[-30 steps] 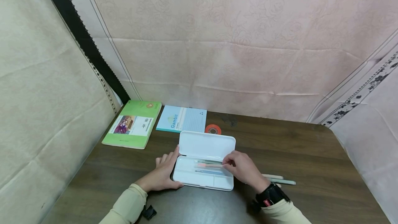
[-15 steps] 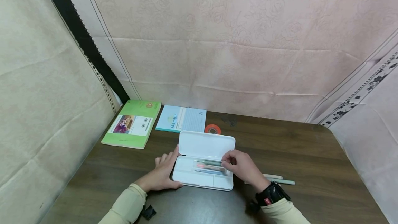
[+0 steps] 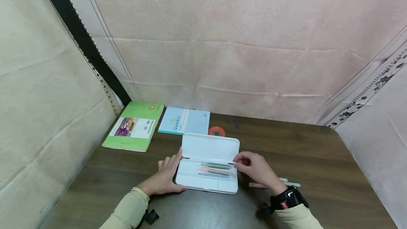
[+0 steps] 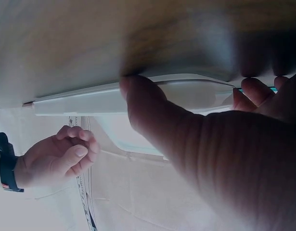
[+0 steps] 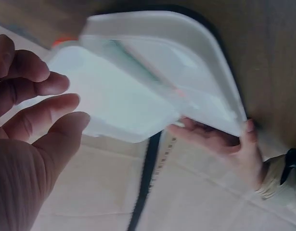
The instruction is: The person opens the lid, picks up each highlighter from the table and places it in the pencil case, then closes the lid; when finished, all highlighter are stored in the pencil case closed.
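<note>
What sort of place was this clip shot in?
Probably a study desk, perhaps screened off for recording: a wood-grain table with pale cloth behind and at both sides, bearing a green book and an open white pencil case.

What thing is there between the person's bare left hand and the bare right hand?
In the head view, the open white rectangular case lies between the left hand and the right hand, with slim pens inside it.

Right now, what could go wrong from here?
In the head view, the right hand has its wrist overlapping loose pens, so it might nudge them. The left hand spans the left end of the pencil case, close to its open lid; should that drop shut, the hand might get nipped.
</note>
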A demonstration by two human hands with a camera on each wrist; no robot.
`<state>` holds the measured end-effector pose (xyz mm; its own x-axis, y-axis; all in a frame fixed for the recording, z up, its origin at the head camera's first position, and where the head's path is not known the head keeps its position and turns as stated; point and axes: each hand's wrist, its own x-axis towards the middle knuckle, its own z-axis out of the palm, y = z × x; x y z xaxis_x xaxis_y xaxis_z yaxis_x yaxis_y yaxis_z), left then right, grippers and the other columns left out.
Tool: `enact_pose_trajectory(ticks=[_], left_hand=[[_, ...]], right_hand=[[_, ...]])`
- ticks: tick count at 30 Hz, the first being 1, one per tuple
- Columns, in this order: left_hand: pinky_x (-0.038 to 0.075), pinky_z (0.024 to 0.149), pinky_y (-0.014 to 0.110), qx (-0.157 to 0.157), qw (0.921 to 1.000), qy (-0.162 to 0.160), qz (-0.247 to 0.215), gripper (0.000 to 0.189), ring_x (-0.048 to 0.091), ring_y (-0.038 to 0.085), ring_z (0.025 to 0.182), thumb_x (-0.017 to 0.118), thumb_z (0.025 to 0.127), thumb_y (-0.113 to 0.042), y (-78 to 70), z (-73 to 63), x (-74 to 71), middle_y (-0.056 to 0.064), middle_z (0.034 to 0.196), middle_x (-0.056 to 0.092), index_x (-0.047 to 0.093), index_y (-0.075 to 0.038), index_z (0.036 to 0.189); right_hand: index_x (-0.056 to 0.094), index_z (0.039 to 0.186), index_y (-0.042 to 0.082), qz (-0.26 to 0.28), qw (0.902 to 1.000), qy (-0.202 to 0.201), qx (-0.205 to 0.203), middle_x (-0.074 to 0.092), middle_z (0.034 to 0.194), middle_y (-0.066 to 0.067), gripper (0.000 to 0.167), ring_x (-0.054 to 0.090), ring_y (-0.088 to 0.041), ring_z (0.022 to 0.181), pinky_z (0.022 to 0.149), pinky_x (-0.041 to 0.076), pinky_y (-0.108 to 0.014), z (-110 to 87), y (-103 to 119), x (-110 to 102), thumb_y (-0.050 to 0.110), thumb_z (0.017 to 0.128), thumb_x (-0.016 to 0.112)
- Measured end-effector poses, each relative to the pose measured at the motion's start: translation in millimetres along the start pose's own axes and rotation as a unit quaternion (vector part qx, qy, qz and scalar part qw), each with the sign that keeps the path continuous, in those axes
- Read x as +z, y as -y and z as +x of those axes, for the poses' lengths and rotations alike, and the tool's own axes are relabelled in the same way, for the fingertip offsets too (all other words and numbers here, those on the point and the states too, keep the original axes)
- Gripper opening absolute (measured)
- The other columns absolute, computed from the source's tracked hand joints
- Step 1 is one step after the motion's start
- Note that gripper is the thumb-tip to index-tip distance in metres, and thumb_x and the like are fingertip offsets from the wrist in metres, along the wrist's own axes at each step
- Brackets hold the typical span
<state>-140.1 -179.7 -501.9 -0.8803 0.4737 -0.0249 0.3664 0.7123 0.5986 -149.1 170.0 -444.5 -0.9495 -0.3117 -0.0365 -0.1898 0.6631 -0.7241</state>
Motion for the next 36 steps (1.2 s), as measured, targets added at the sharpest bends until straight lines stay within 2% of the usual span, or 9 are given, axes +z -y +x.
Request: enact_pose_trajectory(ticks=[5,9,13,19,22,27,31,36], left_hand=[[0.02,0.087,0.042,-0.002,1.0,0.0,0.001,0.13,0.035,0.018,0.108,0.082,0.072,-0.051,0.8,0.6,0.2,0.009,0.15,0.038,-0.005,-0.009,0.159],[0.02,0.088,0.042,-0.004,1.0,0.002,0.001,0.13,0.035,0.018,0.107,0.082,0.072,-0.052,0.3,0.9,0.2,0.008,0.15,0.037,-0.006,-0.01,0.159],[0.02,0.087,0.042,-0.005,1.0,0.002,-0.002,0.13,0.035,0.018,0.107,0.082,0.072,-0.051,-0.3,0.6,-0.2,0.008,0.15,0.038,-0.005,-0.009,0.159],[0.02,0.088,0.041,-0.009,0.9999,0.0,0.007,0.131,0.035,0.017,0.108,0.083,0.071,-0.052,0.5,1.8,0.9,0.006,0.15,0.038,-0.005,-0.011,0.159],[0.02,0.088,0.04,-0.009,0.9999,0.001,0.012,0.131,0.035,0.017,0.108,0.083,0.071,-0.052,1.3,3.1,1.9,0.006,0.15,0.038,-0.005,-0.011,0.159],[0.02,0.088,0.041,-0.007,1.0,0.003,0.007,0.131,0.035,0.018,0.108,0.082,0.071,-0.053,1.2,3.7,1.8,0.007,0.15,0.037,-0.006,-0.011,0.159],[0.02,0.088,0.042,-0.009,1.0,0.003,0.002,0.132,0.035,0.019,0.108,0.082,0.071,-0.053,1.1,3.2,1.4,0.008,0.151,0.037,-0.006,-0.011,0.159],[0.02,0.088,0.042,-0.012,0.9999,0.004,0.003,0.132,0.035,0.018,0.108,0.082,0.071,-0.053,0.9,2.9,1.3,0.007,0.151,0.037,-0.006,-0.012,0.159]], right_hand=[[0.071,0.106,0.014,0.005,0.9996,0.002,0.026,0.063,0.088,0.002,0.019,0.056,-0.017,0.079,0.067,0.047,-0.026,-11.6,-14.2,-25.7,0.028,0.093,0.068],[0.069,0.11,0.011,0.002,0.9998,-0.002,0.021,0.065,0.092,0.0,0.025,0.057,-0.014,0.081,0.07,0.047,-0.026,-23.5,-31.7,-48.4,0.03,0.094,0.066],[0.068,0.113,0.009,0.002,0.9994,-0.007,0.034,0.066,0.095,-0.002,0.029,0.057,-0.011,0.081,0.068,0.047,-0.026,-36.3,-50.5,-68.3,0.032,0.095,0.065],[0.067,0.116,0.006,-0.013,0.9947,-0.003,0.102,0.067,0.1,-0.005,0.032,0.057,-0.011,0.083,0.067,0.047,-0.027,-55.1,-80.1,-89.5,0.031,0.096,0.064],[0.067,0.115,0.007,-0.03,0.99,-0.001,0.138,0.068,0.102,-0.004,0.032,0.057,-0.01,0.084,0.067,0.046,-0.027,-68.0,-97.1,-96.7,0.032,0.096,0.064],[0.067,0.115,0.004,-0.019,0.9847,0.004,0.173,0.068,0.102,-0.005,0.032,0.056,-0.006,0.078,0.066,0.048,-0.027,-93.5,-125.5,-103.9,0.029,0.095,0.066],[0.068,0.113,0.005,-0.01,0.9852,0.003,0.171,0.068,0.1,-0.004,0.032,0.055,-0.003,0.076,0.066,0.048,-0.025,-105.5,-138.8,-103.8,0.03,0.093,0.068],[0.068,0.11,0.008,-0.017,0.9906,0.0,0.135,0.066,0.096,0.0,0.028,0.055,-0.001,0.076,0.066,0.047,-0.023,-108.1,-145.6,-97.9,0.029,0.091,0.07]])
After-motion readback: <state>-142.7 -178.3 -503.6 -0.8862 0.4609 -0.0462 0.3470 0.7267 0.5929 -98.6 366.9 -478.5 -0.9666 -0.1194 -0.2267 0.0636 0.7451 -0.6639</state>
